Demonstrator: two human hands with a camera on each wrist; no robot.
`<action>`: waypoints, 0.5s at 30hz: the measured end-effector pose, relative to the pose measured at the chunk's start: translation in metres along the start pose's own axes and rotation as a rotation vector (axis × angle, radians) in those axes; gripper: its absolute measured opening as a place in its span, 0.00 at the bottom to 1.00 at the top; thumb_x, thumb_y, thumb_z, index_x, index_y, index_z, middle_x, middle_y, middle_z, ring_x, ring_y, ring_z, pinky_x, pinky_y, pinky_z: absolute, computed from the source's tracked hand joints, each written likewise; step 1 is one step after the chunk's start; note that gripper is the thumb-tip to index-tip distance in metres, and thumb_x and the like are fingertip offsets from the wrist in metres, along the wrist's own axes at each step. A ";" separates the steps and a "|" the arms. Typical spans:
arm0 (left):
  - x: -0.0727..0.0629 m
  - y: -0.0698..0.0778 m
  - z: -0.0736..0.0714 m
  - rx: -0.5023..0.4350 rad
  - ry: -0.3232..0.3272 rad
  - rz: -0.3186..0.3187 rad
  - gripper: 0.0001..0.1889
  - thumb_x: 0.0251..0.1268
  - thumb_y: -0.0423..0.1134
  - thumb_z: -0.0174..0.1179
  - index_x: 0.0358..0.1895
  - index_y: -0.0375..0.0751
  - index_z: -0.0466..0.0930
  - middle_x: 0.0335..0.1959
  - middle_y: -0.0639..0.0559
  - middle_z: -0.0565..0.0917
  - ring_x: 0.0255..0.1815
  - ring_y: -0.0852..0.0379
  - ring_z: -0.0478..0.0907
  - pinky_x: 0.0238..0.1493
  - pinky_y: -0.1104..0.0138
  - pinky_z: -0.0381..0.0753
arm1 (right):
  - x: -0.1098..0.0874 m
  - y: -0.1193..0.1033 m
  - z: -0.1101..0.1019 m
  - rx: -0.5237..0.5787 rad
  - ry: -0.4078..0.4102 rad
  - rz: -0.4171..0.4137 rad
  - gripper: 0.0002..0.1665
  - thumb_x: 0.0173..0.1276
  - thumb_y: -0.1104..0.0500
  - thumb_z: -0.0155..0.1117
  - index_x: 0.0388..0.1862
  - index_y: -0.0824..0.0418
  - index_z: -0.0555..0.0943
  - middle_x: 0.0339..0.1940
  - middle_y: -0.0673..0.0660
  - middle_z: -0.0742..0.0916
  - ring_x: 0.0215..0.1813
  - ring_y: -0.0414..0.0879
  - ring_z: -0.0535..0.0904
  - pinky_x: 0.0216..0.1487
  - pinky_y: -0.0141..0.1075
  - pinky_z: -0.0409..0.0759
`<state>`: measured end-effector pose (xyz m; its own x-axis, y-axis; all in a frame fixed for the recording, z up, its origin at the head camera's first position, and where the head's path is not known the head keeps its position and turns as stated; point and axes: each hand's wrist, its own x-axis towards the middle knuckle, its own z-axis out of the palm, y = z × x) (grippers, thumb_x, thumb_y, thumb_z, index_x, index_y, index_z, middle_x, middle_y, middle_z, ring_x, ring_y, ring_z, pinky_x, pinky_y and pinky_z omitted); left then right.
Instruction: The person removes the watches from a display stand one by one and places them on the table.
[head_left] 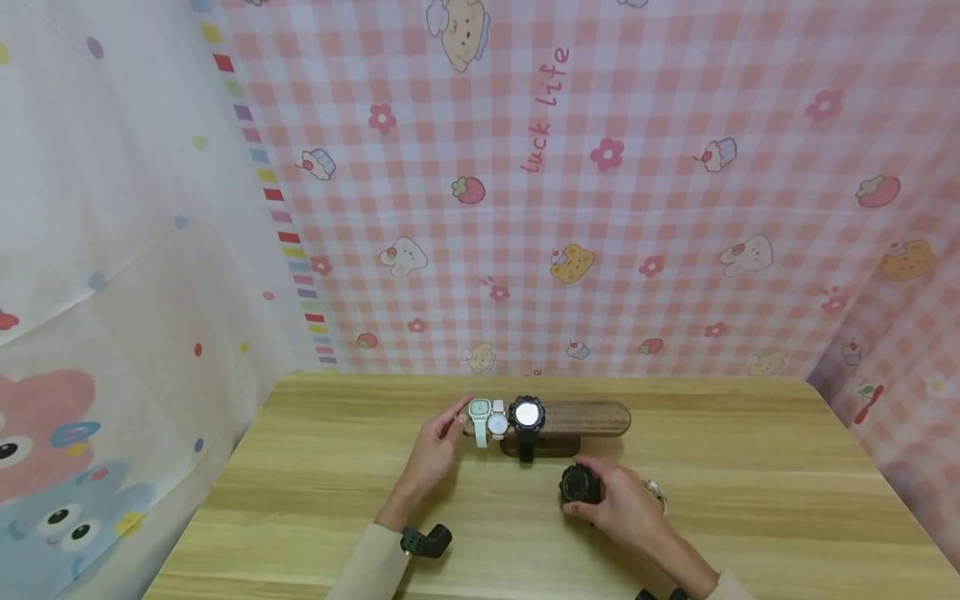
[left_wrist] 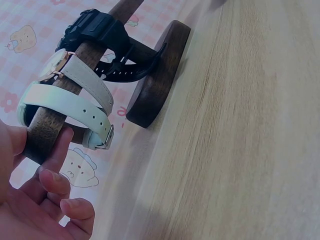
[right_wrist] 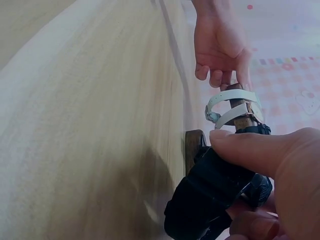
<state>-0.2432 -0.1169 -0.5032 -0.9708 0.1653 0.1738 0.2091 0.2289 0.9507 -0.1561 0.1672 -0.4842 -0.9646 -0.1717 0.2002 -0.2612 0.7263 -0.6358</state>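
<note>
A dark wooden watch stand [head_left: 592, 418] holds three watches on the left part of its bar. From the left they are a mint-green square watch [head_left: 480, 422], a small white-strapped watch [head_left: 497, 423] and a black watch with a bright face [head_left: 528, 414]. My left hand [head_left: 437, 446] pinches the bar's left end between thumb and finger, beside the pale straps in the left wrist view. Front right of the stand, my right hand [head_left: 628, 502] grips another black watch [right_wrist: 205, 192] by its sides, its dark face turned up. Part of that watch's strap is hidden by the fingers.
A silver watch [head_left: 658, 495] lies on the wooden table [head_left: 780, 492], partly behind my right hand. Behind the table's far edge hangs a pink checked cloth [head_left: 510, 317], with a white patterned cloth [head_left: 172, 300] at the left.
</note>
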 end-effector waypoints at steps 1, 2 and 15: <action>0.000 0.000 0.000 -0.001 -0.001 0.001 0.21 0.79 0.39 0.48 0.71 0.49 0.70 0.73 0.45 0.69 0.75 0.50 0.62 0.73 0.53 0.59 | 0.000 0.000 0.001 -0.001 -0.001 0.001 0.40 0.45 0.55 0.84 0.58 0.65 0.80 0.52 0.66 0.86 0.52 0.60 0.83 0.54 0.54 0.80; 0.000 0.000 0.000 0.001 -0.001 0.002 0.21 0.79 0.39 0.48 0.71 0.49 0.70 0.73 0.45 0.69 0.75 0.50 0.62 0.73 0.53 0.59 | 0.000 0.001 0.002 -0.001 -0.002 -0.001 0.40 0.44 0.55 0.84 0.58 0.65 0.80 0.52 0.65 0.86 0.52 0.59 0.83 0.54 0.53 0.80; 0.002 -0.001 0.001 -0.020 0.001 -0.023 0.21 0.79 0.35 0.47 0.72 0.41 0.68 0.73 0.43 0.68 0.76 0.46 0.60 0.74 0.50 0.56 | -0.001 0.002 0.009 -0.007 -0.034 -0.005 0.39 0.45 0.58 0.84 0.58 0.67 0.80 0.55 0.65 0.85 0.56 0.59 0.81 0.59 0.52 0.77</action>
<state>-0.2451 -0.1156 -0.5041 -0.9753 0.1597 0.1523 0.1848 0.2137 0.9592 -0.1563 0.1628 -0.4924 -0.9639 -0.1977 0.1781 -0.2660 0.7301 -0.6294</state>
